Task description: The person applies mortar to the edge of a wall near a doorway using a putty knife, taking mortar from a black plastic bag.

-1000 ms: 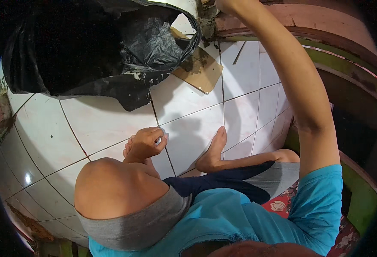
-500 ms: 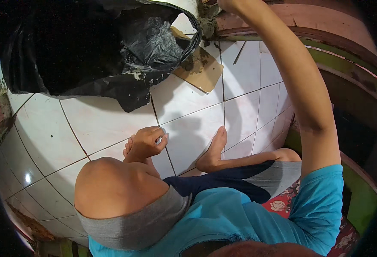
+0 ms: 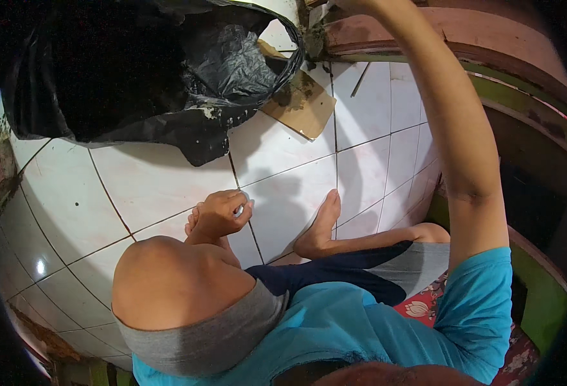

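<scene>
My left hand [image 3: 225,212] is low in the middle, beside my bare foot [image 3: 196,219], with its fingers curled around a small pale item that I cannot make out. My right arm [image 3: 457,141] stretches up to the top edge, where my right hand [image 3: 354,5] is mostly cut off near the pink ledge, its fingers unclear. A large crumpled black plastic bag [image 3: 103,77] lies across the upper left, open at its right end. A flat tan piece of cardboard [image 3: 303,112] with dark smudges is partly under it.
White tiled floor [image 3: 283,180] surrounds my feet. A thin stick [image 3: 361,79] lies by the pink ledge [image 3: 502,38]. Green painted wood [image 3: 541,276] runs down the right. Red floral fabric [image 3: 418,309] shows beneath me. Dark, dirty edging [image 3: 3,161] is at the left.
My right hand has shifted slightly up and to the right at the top edge. My left hand, my legs and the bag look almost unchanged.
</scene>
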Demonstrator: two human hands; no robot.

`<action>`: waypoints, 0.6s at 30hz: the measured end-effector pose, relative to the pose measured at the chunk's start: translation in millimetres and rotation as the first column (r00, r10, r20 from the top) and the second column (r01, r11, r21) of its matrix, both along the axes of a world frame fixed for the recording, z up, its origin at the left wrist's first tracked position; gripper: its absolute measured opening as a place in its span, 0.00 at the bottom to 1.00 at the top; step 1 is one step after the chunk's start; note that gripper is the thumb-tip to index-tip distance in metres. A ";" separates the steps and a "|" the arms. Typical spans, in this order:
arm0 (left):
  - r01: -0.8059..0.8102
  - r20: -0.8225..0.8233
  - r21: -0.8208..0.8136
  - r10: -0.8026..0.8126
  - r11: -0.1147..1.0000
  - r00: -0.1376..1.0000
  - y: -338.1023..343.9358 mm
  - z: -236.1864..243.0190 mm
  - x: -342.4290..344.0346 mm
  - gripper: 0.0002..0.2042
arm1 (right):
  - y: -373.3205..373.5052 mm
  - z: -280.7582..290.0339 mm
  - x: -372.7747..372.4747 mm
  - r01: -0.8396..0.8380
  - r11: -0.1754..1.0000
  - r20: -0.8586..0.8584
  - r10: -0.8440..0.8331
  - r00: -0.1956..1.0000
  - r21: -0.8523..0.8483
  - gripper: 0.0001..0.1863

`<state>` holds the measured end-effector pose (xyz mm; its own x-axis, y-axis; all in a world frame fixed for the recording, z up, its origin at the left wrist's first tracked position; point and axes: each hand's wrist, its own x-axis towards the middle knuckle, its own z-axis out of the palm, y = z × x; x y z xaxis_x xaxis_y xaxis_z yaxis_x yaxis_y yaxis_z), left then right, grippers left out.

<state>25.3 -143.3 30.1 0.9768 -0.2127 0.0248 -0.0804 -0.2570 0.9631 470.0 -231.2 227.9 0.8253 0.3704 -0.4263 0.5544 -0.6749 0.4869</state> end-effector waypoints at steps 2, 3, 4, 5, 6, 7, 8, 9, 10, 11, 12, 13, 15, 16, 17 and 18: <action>0.007 -0.011 -0.002 -0.007 1.000 1.000 -0.4 -0.2 0.7 0.13 | -4.8 -12.3 0.5 0.071 0.997 -0.039 -0.071 0.997 -0.024 0.13; 0.015 -0.025 -0.003 -0.015 1.000 1.000 -0.7 0.1 0.7 0.13 | -9.4 -19.1 2.2 0.069 0.997 -0.038 -0.070 0.997 -0.023 0.13; 0.008 -0.041 0.012 -0.008 1.000 0.999 1.8 1.2 -1.8 0.13 | -10.7 -33.6 3.5 0.038 0.999 -0.039 -0.039 0.998 -0.038 0.13; -0.008 -0.058 0.017 0.009 1.000 0.998 4.6 2.5 -4.4 0.13 | -10.8 -46.7 5.7 0.006 0.999 -0.041 -0.008 0.999 -0.052 0.13; -0.009 -0.041 -0.008 0.009 1.000 0.999 2.1 2.9 -0.8 0.13 | -15.2 -38.5 6.6 0.015 0.998 -0.024 -0.016 1.000 -0.067 0.13; -0.001 -0.026 -0.023 0.000 1.000 1.000 -0.7 2.2 2.1 0.13 | -19.2 -30.5 7.1 0.017 0.997 -0.004 -0.017 1.000 -0.078 0.13; 0.005 -0.033 -0.008 -0.005 1.000 0.999 -0.6 1.5 1.3 0.13 | -16.5 -29.1 4.9 0.009 0.997 -0.001 -0.009 1.000 -0.075 0.13; 0.011 -0.041 0.007 -0.011 1.000 0.999 -0.6 0.9 0.5 0.13 | -14.0 -26.6 2.7 0.009 0.997 -0.002 -0.009 1.000 -0.073 0.13; 0.011 -0.042 0.008 -0.011 1.000 0.999 -0.6 0.3 -0.2 0.13 | -11.5 -23.0 0.4 0.019 0.999 0.026 -0.018 0.999 -0.050 0.13; 0.000 -0.024 0.011 0.001 1.000 1.000 -0.3 1.2 0.0 0.13 | -8.8 -20.1 -2.4 0.030 0.999 0.055 -0.029 0.998 -0.027 0.13; -0.012 -0.007 0.013 0.012 1.000 1.000 -0.3 1.8 0.5 0.13 | -7.2 -20.5 -3.2 0.031 0.999 0.055 -0.030 0.998 -0.027 0.13; -0.011 -0.006 0.012 0.011 1.000 1.000 -0.6 2.1 0.7 0.13 | -5.6 -21.1 -3.8 0.025 0.999 0.053 -0.023 0.998 -0.030 0.13; 0.006 -0.043 0.014 -0.006 1.000 0.999 0.2 1.8 -0.4 0.12 | -4.2 -18.5 -3.6 0.015 0.999 0.050 -0.014 0.999 -0.030 0.13; 0.005 -0.043 0.015 -0.004 1.000 0.999 0.4 1.3 -0.5 0.12 | -5.3 -14.0 -2.4 0.005 0.999 0.037 -0.003 0.999 -0.052 0.13; 0.005 -0.041 0.018 -0.004 1.000 0.999 0.2 0.8 -0.4 0.12 | -5.7 -11.7 -2.3 -0.007 0.997 0.023 0.009 1.000 -0.074 0.14; 0.005 -0.039 0.021 -0.004 1.000 0.999 0.1 0.4 -0.5 0.12 | -5.4 -12.0 -3.4 -0.009 0.997 0.023 0.010 1.000 -0.074 0.14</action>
